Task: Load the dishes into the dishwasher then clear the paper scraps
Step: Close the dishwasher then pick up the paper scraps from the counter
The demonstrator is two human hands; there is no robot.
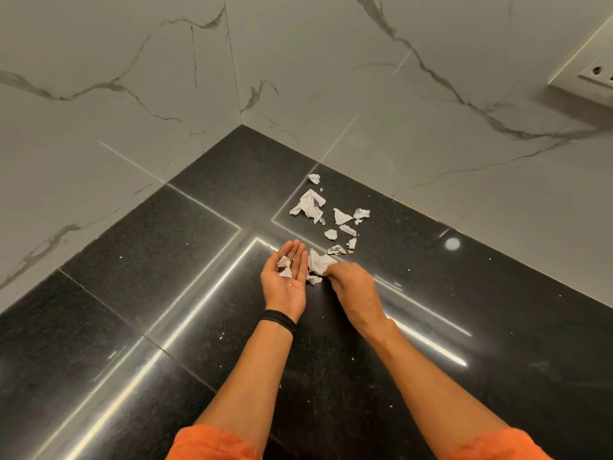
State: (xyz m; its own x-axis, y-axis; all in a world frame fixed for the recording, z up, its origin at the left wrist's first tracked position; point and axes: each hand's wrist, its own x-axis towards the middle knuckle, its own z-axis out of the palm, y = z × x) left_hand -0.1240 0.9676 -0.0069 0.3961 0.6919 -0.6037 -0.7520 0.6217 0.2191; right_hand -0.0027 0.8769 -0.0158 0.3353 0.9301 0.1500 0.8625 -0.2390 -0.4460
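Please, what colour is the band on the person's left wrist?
The wristband is black; the head view, the only one, shows it clearly.

right hand point(351, 287): fingers' tips hidden underneath | wall socket point(595, 74): cut by right edge

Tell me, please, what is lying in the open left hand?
Two small paper scraps lie on the left hand, plus a tiny white crumb. The countertop directly beneath is covered.

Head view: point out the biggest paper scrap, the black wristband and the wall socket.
biggest paper scrap point(308, 204): head view, middle of its crumpled body.
black wristband point(278, 319): head view, band's middle on the left wrist.
wall socket point(601, 77): head view, faceplate beside the holes.
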